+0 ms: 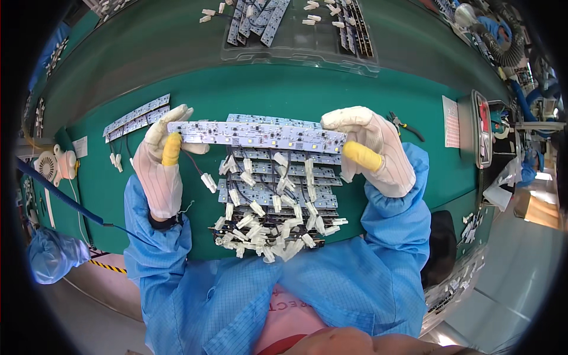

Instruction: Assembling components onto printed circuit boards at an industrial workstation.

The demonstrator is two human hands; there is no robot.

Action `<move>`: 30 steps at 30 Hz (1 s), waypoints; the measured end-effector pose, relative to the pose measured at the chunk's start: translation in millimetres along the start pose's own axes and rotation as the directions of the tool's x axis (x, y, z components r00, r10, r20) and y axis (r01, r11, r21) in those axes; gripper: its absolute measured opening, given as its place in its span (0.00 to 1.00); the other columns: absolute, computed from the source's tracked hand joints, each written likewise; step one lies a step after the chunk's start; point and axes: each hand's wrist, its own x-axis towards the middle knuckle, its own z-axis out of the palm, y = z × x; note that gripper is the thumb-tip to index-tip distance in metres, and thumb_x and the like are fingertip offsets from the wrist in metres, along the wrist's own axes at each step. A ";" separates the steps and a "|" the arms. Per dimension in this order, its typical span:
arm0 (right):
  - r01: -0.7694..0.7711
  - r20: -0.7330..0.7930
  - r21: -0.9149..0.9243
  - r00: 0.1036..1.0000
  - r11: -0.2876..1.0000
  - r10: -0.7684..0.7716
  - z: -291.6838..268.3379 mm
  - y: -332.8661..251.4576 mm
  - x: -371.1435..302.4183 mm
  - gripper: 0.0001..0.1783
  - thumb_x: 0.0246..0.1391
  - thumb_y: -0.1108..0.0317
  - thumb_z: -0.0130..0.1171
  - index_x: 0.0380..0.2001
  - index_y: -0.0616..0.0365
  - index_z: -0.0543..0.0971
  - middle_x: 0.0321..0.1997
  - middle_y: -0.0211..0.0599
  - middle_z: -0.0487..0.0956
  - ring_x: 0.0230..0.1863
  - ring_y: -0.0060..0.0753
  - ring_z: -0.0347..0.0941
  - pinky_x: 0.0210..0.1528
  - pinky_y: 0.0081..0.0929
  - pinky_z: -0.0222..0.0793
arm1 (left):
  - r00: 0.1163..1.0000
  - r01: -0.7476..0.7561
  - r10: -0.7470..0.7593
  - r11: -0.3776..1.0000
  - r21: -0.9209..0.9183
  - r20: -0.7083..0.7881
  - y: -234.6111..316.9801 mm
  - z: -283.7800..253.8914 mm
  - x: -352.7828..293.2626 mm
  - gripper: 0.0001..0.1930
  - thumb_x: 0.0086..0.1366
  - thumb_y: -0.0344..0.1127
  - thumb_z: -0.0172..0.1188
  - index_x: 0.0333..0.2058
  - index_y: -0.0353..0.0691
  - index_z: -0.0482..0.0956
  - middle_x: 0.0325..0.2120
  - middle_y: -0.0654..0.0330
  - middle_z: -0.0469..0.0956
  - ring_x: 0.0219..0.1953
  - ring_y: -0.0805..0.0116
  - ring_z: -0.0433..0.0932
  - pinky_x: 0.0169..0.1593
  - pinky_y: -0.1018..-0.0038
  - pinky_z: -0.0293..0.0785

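LED strip board (257, 135) spans between left hand (161, 168) and right hand (373, 148), each gripping one end, above stacked boards (269, 195) on counter (284, 94)

Colour record: gloved hands, circuit strips, surface.

Left hand (158, 171) and right hand (371, 149): white gloves with fine pinstripes, each with a plain yellow cot on one finger. Sleeves (395, 201): light blue, faint grid weave. Held circuit strip (255, 135): white, dotted with small dark and yellow parts. Stacked strips (269, 195): pale blue-white, black wires, white connectors. Surface (296, 94): green. Small fan (52, 165): cream. Pliers (405, 125): black.
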 end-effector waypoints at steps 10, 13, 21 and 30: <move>-0.045 -0.132 -0.222 0.991 0.974 0.016 -6.0 14.5 9.8 0.24 0.57 0.53 0.52 0.46 0.62 0.72 0.18 0.30 0.73 0.18 0.16 0.65 0.23 0.12 0.59 | 0.953 -0.108 0.190 0.941 -0.320 0.238 -7.9 2.3 0.4 0.25 0.63 0.48 0.56 0.47 0.31 0.71 0.29 0.51 0.81 0.32 0.68 0.80 0.49 0.70 0.71; 0.029 -0.146 -0.137 0.988 0.990 -0.049 -9.5 24.4 9.8 0.35 0.51 0.37 0.54 0.42 0.63 0.72 0.18 0.32 0.73 0.14 0.15 0.64 0.15 0.10 0.57 | 0.959 0.075 0.036 0.924 -0.374 0.281 -2.8 -1.0 -2.7 0.19 0.64 0.45 0.55 0.42 0.32 0.71 0.32 0.52 0.78 0.27 0.68 0.80 0.67 0.54 0.50; -0.027 -0.012 0.012 1.000 1.000 0.027 -6.7 12.6 -1.6 0.24 0.51 0.49 0.62 0.35 0.61 0.74 0.19 0.37 0.76 0.10 0.16 0.65 0.12 0.11 0.57 | 0.988 0.082 -0.062 0.987 -0.141 0.142 -10.8 -2.7 2.5 0.11 0.65 0.28 0.47 0.39 0.30 0.77 0.29 0.51 0.81 0.43 0.62 0.79 0.63 0.60 0.58; -0.007 0.108 0.152 0.994 0.988 -0.009 -14.6 18.7 3.1 0.22 0.61 0.52 0.49 0.35 0.64 0.73 0.22 0.34 0.78 0.11 0.18 0.66 0.14 0.12 0.60 | 0.990 0.125 -0.116 0.985 -0.117 0.085 -8.4 -1.6 -1.8 0.27 0.67 0.51 0.48 0.43 0.26 0.74 0.38 0.44 0.79 0.19 0.67 0.78 0.32 0.76 0.74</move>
